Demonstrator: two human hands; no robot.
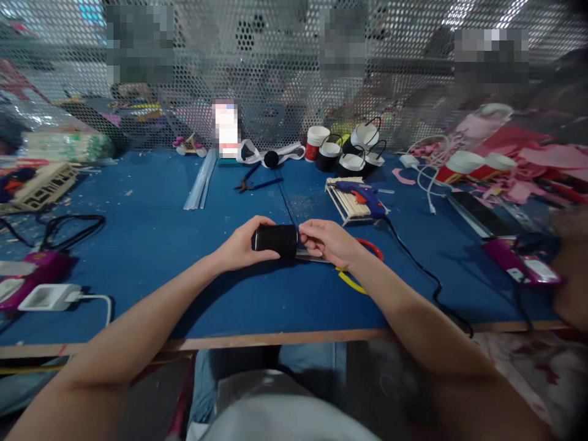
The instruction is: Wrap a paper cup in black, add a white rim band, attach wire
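Note:
My left hand is wrapped round a black-covered cup lying on its side above the blue table. My right hand is closed in a pinch at the cup's right rim. A thin black cord runs from a black ball of yarn to that rim, right by the fingertips. Whether the fingers grip the cord is too small to tell. Under my right wrist lie scissors with a red and yellow handle, partly hidden by the forearm.
A blue glue gun rests on a wooden stick rack, its cable trailing right. Behind stand several black-wrapped cups. Pliers and clear glue sticks lie further back. Purple power strips sit at both sides; a perforated screen closes the back.

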